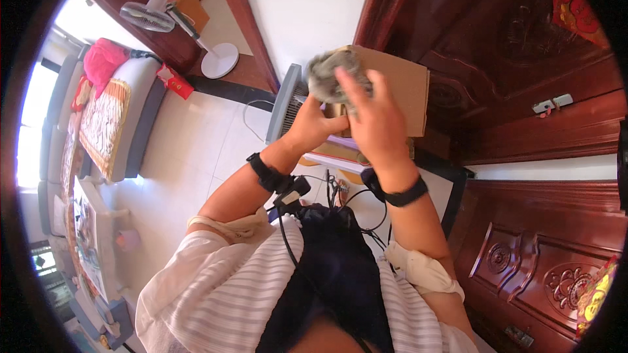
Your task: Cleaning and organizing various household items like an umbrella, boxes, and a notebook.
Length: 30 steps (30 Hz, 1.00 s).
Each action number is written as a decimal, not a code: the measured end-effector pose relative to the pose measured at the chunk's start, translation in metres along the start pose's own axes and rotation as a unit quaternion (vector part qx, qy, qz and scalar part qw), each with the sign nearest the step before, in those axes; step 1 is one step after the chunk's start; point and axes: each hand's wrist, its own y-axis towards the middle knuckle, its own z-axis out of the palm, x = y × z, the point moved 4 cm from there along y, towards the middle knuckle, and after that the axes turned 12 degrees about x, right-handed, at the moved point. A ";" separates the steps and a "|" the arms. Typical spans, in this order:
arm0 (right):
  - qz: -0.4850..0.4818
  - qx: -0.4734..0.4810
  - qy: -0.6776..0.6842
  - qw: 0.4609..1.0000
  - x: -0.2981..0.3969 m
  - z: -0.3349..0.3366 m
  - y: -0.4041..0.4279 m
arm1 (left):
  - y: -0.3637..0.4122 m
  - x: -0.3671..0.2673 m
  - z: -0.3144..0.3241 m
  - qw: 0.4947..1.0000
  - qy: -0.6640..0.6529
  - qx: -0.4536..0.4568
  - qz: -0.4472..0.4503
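A grey, fuzzy cloth-like bundle, slightly blurred, is up between my two hands over a cardboard box. My right hand lies against its right side, with the fingers on it. Under its lower edge is my left hand, thumb pointing right; its fingers are partly hidden by the bundle, and whether they grip it cannot be told. Just below the hands, partly covered, lie flat purple and white items. Both wrists wear black straps with cables near them.
A grey slatted appliance stands left of the box. Farther left are a white standing fan and a sofa with a patterned cover. Carved dark red wooden doors are at the right. Black cables hang before my body.
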 end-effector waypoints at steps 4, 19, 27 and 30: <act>0.033 0.058 -0.063 0.996 0.029 0.027 0.014 | -0.064 -0.022 -0.042 0.994 -0.030 -0.095 -0.038; -0.356 -0.017 0.050 0.933 0.278 0.094 0.053 | -0.263 -0.065 -0.155 0.937 0.037 -0.344 0.051; -0.332 0.022 0.165 0.929 0.304 0.121 0.075 | -0.348 -0.071 -0.159 0.903 0.022 -0.397 0.161; -0.252 0.056 0.182 0.949 0.254 0.141 0.105 | -0.373 -0.089 -0.164 0.881 0.166 -0.414 0.158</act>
